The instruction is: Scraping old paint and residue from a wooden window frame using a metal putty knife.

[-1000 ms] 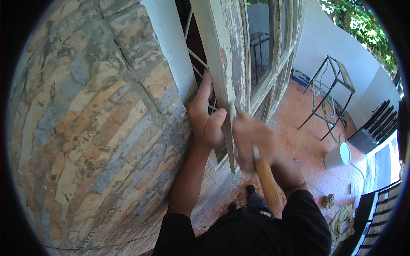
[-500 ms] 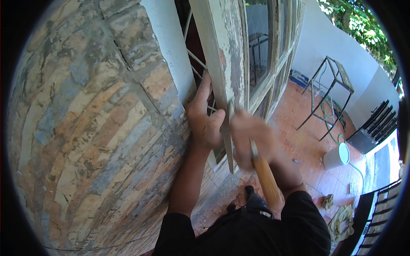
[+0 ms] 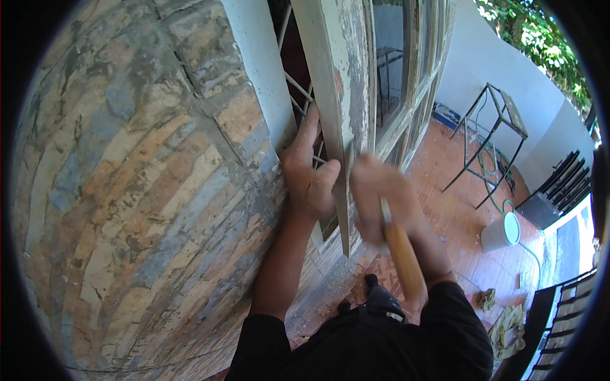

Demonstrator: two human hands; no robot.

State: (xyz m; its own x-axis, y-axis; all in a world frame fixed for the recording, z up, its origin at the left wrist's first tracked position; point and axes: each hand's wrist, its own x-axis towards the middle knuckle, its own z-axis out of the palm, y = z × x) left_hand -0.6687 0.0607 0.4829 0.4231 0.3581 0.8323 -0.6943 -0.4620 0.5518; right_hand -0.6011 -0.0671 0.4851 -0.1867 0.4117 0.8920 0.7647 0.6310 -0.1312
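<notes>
A casement window [image 3: 330, 82] with flaking pale paint stands ajar, its near edge pointing toward me. My left hand [image 3: 309, 174] grips that edge, with a long finger reaching up behind it and the thumb at the front. Against the outer face, my right hand [image 3: 387, 197] is closed around the metal part of a wooden-handled scraper [image 3: 405, 263]. The handle slants down past my wrist. A sliver of its blade shows above the knuckles, close to the paint. Motion blurs the right hand, and its fingers hide most of the metal.
A stone-clad wall [image 3: 146, 209] rises close on my left. Behind the window is a white lattice grille [image 3: 297, 87]. On the tiled floor at right stand a metal stool frame [image 3: 489, 140], a white bucket [image 3: 501, 233] and stacked black slats [image 3: 558, 187]. A crumpled cloth [image 3: 506, 330] lies nearer.
My right hand and the scraper have shifted slightly right along the frame. My left hand keeps its grip on the window edge. The whole view has moved a little.
</notes>
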